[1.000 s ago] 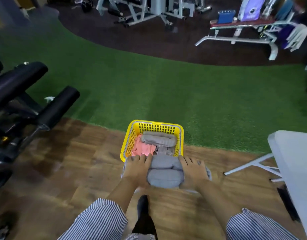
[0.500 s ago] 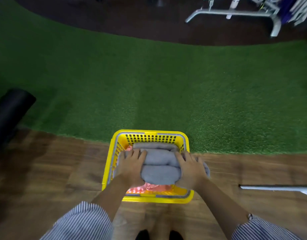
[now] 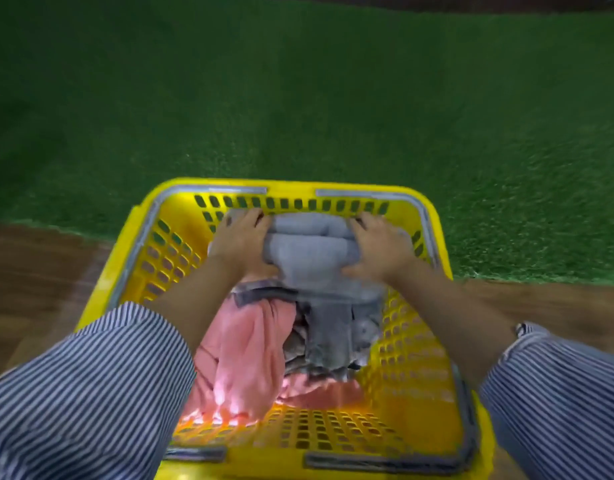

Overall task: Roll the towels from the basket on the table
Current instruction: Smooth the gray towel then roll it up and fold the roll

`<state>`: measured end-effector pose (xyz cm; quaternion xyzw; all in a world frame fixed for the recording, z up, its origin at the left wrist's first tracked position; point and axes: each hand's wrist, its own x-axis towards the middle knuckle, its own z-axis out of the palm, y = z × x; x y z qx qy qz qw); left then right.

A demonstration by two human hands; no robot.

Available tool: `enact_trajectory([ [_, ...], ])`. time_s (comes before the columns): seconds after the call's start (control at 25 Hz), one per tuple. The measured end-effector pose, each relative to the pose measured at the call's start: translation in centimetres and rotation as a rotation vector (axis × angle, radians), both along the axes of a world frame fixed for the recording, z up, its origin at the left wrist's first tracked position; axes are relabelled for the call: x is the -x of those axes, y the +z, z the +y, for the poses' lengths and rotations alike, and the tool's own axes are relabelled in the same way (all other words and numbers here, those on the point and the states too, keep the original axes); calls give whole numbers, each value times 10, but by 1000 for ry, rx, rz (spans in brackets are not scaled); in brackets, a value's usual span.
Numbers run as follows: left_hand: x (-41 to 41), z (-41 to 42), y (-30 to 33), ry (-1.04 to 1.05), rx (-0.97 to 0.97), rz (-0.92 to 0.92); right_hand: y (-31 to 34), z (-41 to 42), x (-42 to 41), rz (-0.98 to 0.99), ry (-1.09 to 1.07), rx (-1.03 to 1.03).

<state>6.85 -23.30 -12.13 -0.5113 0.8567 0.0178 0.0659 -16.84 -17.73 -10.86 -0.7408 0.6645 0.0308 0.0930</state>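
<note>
A yellow plastic basket (image 3: 433, 393) with perforated walls stands on the floor right below me. Rolled grey towels (image 3: 310, 249) lie stacked at its far end. My left hand (image 3: 241, 242) grips the left end of the stack and my right hand (image 3: 378, 247) grips the right end, thumbs tucked under the lower roll. A loose pink towel (image 3: 243, 355) and a crumpled grey towel (image 3: 333, 337) lie in the basket nearer to me. Striped sleeves cover both my forearms.
The basket stands on brown wooden flooring (image 3: 39, 271) at the edge of green artificial turf (image 3: 298, 98), which fills the upper half of the view. Grey handles (image 3: 333, 460) lie folded along the basket's rim.
Both hands have carried the grey rolls from above the basket's near side down to its far end. The view has dropped much closer to the basket.
</note>
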Motion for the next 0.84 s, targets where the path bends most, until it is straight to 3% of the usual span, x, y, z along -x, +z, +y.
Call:
enact_trajectory([
  [0.2, -6, 3, -75, -26, 163, 158, -52, -6, 3, 12, 81, 105],
  [0.4, -4, 20, -51, -83, 200, 67, -36, 20, -1, 34, 43, 134],
  [0.56, 15, 65, -44, -377, 352, 156, -30, 56, -18, 46, 164, 362],
  [0.64, 26, 84, -53, -507, 260, 168, -30, 73, -28, 45, 157, 259],
  [0.72, 33, 98, -67, -567, 108, 116, -43, 89, -36, 111, 87, -10],
  [0.84, 38, 104, -77, -482, -72, -67, -65, 104, -41, 69, 15, -277],
])
